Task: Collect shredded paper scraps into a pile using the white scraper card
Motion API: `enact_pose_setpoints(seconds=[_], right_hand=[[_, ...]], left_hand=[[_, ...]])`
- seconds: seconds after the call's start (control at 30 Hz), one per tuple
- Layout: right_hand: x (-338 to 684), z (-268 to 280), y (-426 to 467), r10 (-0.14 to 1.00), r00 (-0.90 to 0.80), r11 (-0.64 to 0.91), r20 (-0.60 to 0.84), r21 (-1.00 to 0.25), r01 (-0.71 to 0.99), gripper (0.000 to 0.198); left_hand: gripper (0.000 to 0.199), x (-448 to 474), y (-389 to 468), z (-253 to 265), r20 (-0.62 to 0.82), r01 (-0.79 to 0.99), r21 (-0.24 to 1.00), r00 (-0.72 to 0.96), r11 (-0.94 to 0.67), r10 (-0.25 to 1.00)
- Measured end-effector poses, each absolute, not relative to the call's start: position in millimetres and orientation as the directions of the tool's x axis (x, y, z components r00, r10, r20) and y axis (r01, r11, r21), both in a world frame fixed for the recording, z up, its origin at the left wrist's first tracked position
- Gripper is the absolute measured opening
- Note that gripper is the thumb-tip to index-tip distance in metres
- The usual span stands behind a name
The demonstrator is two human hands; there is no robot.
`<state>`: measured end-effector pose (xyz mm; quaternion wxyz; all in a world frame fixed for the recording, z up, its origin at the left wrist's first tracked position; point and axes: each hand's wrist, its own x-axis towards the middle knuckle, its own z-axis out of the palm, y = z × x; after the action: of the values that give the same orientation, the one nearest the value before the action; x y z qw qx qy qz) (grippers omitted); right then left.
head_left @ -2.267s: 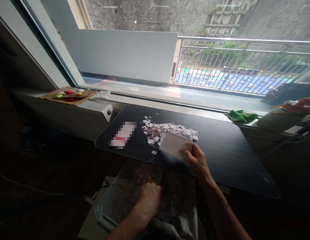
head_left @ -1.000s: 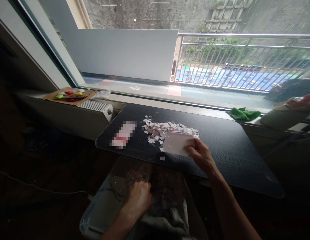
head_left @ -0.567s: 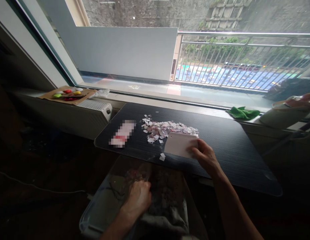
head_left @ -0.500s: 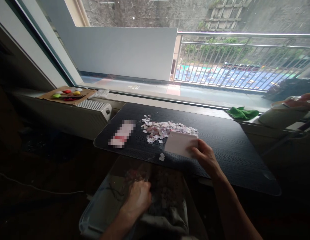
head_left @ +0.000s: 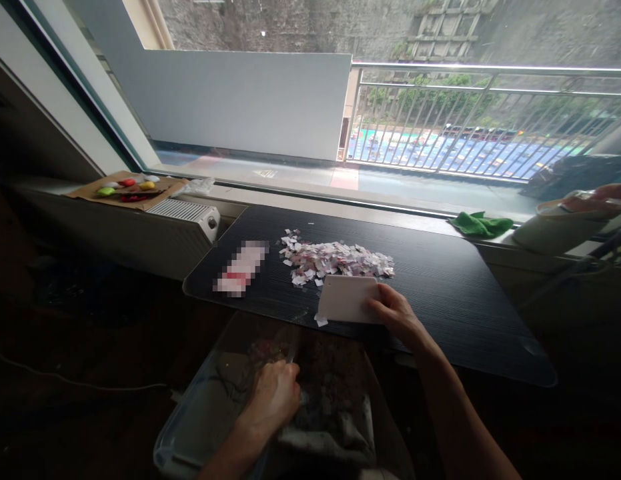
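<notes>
My right hand [head_left: 396,310] is closed on the right end of a flat white scraper [head_left: 347,300] with a small hole at its corner. The scraper stands on the dark table [head_left: 430,287], just in front of a spread pile of small paper squares [head_left: 335,259]. A few loose squares [head_left: 321,320] lie by its lower left corner, near the table edge. Below that edge, my left hand [head_left: 277,390] is closed on what looks like the rim of a clear plastic bag [head_left: 375,380]; the fingertips are hidden. Paper bits show dimly inside the bag.
A blurred-out pink and white packet [head_left: 241,269] lies on the table's left. Under the left forearm is a clear plastic bin [head_left: 190,420]. A green cloth [head_left: 480,225] and a pale container [head_left: 550,227] sit on the right sill, a cardboard sheet [head_left: 90,192] on the left.
My right hand has drawn the scraper toward me and slightly left, from the pile's edge to the loose squares. My left hand stays nearly in place.
</notes>
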<state>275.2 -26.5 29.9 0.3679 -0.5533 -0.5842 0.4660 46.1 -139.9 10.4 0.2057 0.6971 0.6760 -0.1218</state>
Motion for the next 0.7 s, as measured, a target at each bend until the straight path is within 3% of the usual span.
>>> enact_pose_setpoints(seconds=[0.23,0.43,0.7], right_hand=[[277.4,36.7,-34.4,0.981,-0.150,-0.066,-0.120,-0.944,0.323,0.031],[289.0,49.3,-47.2,0.971,-0.221,0.004,-0.090,-0.919,0.394,0.023],[286.8,38.2,-47.0,0.992,-0.087,-0.065,-0.092,-0.959,0.274,0.028]], left_hand=[[0.028,45.9,-139.7,11.3,-0.450,0.993,0.118,0.057,-0.004,0.891],[0.026,45.2,-139.9,7.5,-0.460,0.993,0.117,0.071,-0.019,0.885],[0.027,46.1,-140.6,7.9,-0.426,0.992,0.125,0.080,-0.029,0.901]])
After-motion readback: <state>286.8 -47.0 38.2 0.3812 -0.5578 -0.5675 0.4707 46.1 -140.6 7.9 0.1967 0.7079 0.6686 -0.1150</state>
